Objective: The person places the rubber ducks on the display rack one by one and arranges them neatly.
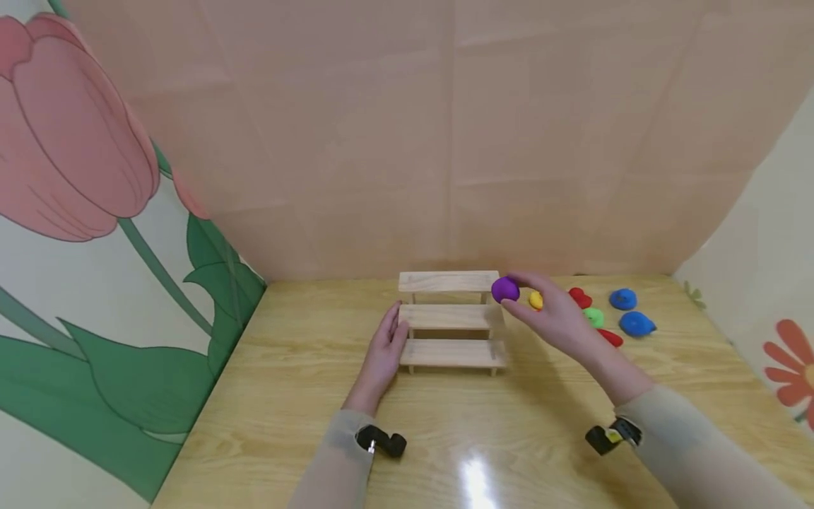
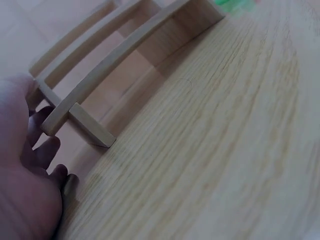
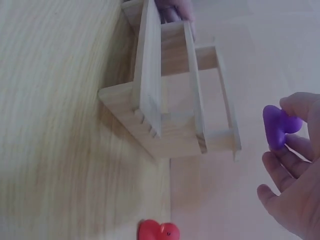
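Observation:
A pale wooden three-step rack (image 1: 448,317) stands on the table. My left hand (image 1: 384,346) holds its left end, thumb near the middle step and fingers around the side. In the left wrist view those fingers (image 2: 46,152) curl by the end of the steps. My right hand (image 1: 555,316) pinches a small purple toy (image 1: 505,290) between thumb and fingers, by the right end of the top step. The right wrist view shows the purple toy (image 3: 276,126) with two rounded lobes, held apart from the rack (image 3: 165,135); the other fingers are spread below it.
To the right of the rack lie several small toys: a yellow one (image 1: 536,300), red ones (image 1: 580,297), a green one (image 1: 594,317) and two blue ones (image 1: 637,324). A pinkish sheet (image 1: 445,141) hangs behind the wooden table (image 1: 305,396); painted walls flank it.

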`<action>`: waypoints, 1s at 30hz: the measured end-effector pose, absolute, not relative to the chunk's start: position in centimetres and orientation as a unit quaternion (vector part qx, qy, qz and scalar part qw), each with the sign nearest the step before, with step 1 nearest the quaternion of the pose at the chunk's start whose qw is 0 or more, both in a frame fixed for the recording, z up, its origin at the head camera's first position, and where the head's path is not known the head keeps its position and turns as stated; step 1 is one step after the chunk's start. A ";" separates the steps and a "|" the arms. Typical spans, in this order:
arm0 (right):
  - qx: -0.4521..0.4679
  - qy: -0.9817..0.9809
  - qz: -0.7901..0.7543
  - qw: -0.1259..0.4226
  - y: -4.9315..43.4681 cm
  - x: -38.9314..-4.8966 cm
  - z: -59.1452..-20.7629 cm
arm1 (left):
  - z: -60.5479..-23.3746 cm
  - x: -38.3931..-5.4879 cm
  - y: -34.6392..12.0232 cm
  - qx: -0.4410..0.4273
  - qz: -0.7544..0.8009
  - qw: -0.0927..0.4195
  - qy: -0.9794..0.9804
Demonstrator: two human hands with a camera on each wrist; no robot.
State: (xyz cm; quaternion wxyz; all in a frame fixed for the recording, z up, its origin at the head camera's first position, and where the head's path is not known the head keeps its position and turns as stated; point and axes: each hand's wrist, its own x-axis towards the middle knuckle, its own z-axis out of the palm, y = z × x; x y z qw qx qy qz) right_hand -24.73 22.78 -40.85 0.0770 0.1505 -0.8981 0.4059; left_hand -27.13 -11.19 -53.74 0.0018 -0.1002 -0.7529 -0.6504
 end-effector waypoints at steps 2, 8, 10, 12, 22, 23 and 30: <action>0.156 -0.898 0.405 0.079 22.3 -25.3 -40.9 | -53.8 -27.2 -11.2 -0.105 -0.645 0.004 -0.757; 0.183 -0.890 0.413 0.066 20.3 -27.3 -40.8 | -53.6 -27.2 -11.5 -0.101 -0.632 0.011 -0.769; 0.192 -0.888 0.413 0.063 19.6 -27.8 -40.6 | -53.6 -27.2 -11.6 -0.098 -0.630 0.012 -0.770; 0.200 -0.886 0.414 0.061 18.9 -28.3 -40.4 | -53.6 -27.2 -11.7 -0.098 -0.629 0.013 -0.771; 0.230 -0.867 0.441 0.036 15.8 -30.5 -39.8 | -53.6 -27.3 -11.8 -0.098 -0.623 0.020 -0.776; 0.234 -0.862 0.449 0.028 15.5 -30.7 -39.8 | -53.6 -27.3 -11.8 -0.097 -0.624 0.020 -0.775; 0.237 -0.843 0.482 -0.003 14.1 -32.0 -40.2 | -53.5 -27.4 -11.5 -0.096 -0.630 0.010 -0.771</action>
